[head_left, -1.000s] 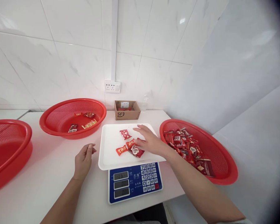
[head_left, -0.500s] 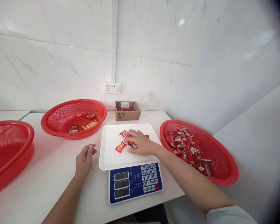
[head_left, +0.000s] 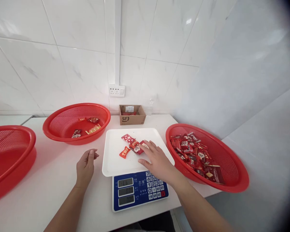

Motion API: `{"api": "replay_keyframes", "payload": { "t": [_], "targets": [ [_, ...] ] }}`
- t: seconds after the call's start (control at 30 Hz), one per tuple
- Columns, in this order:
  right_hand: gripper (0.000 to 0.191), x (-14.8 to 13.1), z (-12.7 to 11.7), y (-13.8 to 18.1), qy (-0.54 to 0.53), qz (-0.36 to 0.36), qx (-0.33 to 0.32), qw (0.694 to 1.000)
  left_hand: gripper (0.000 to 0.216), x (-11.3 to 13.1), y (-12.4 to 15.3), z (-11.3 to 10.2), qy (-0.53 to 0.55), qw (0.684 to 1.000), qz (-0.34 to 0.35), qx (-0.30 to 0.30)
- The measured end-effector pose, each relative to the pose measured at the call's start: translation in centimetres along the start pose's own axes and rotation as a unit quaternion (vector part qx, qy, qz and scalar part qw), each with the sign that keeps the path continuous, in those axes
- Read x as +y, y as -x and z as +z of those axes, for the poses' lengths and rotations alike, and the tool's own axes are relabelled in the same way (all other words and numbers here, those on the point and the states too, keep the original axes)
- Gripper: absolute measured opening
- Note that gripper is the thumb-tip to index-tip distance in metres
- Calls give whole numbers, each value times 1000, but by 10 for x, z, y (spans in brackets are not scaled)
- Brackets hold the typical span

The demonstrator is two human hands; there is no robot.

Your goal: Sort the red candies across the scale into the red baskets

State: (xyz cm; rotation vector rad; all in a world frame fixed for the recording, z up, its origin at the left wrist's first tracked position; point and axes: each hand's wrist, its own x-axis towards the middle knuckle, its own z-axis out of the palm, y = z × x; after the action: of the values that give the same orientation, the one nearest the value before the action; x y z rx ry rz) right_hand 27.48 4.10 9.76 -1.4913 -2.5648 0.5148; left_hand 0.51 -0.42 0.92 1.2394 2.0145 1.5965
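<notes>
Packets in red foil wrappers [head_left: 135, 146], about four as far as can be counted, are lying bunched near the middle of the white rectangular plastic tray [head_left: 114, 162]. This tray is sitting on top of the blue-faced electronic weighing scale [head_left: 140, 190]. One orange-red twist-ended sweet [head_left: 124, 152] is lying at the left edge of the bunch.

The right hand [head_left: 157, 160] is reaching over the near right part of the tray, palm down and fingers spread flat. Its fingertips [head_left: 142, 147] are touching the rightmost packet of the bunch. The hand is lying open and clasping nothing.

The left hand [head_left: 85, 165] is resting on the white tabletop [head_left: 50, 190] just beside the tray's left edge. Its fingers are curling loosely, and nothing is showing between them.

The scale's top display is showing digits, but they are too small to read with confidence.

To the right of the tray, a round red plastic mesh basket [head_left: 241, 180] is holding a large heap of similar packets. Behind and to the left, a second red mesh basket [head_left: 74, 140] is holding about four packets. A third red basket [head_left: 19, 130] is sitting at the far left, and the part in view is showing no contents. A small brown cardboard box [head_left: 131, 118] is standing against the tiled wall below a white wall socket [head_left: 116, 91].

Judging from this distribution alone, the handling is looking to be at an early stage. A few packets are lying in the rear left basket, one small batch is sitting on the tray, and the bulk is lying in the right-hand basket.
</notes>
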Motion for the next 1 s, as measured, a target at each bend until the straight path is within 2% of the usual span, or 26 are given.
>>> {"api": "replay_keyframes", "payload": {
  "t": [0.17,0.27,0.33,0.43,0.53,0.63,0.8,0.9,1.0],
  "targets": [
    [48,-1,6,7,-32,-37,-8,999,39,13,3,-4,-7,999,23,21],
    [47,6,6,9,-77,-39,18,996,37,30,4,-8,-41,995,91,-9],
    [49,13,5,9,-83,-25,41,995,36,47,4,-8,-71,981,166,-72],
    [54,20,6,7,-74,10,58,996,44,74,2,-1,-136,931,254,-225],
    [56,20,8,5,-100,3,47,994,66,90,-8,18,-200,866,275,-367],
    [56,17,10,6,-126,-10,39,991,79,92,-21,44,-236,822,265,-446],
    [53,23,18,8,-133,-12,55,990,83,89,-27,73,-246,791,277,-486],
    [51,29,19,11,-136,-27,79,987,81,96,-21,72,-246,778,284,-503],
    [49,36,18,19,-142,-26,119,982,80,101,-22,59,-262,777,274,-502]
  ]
}}
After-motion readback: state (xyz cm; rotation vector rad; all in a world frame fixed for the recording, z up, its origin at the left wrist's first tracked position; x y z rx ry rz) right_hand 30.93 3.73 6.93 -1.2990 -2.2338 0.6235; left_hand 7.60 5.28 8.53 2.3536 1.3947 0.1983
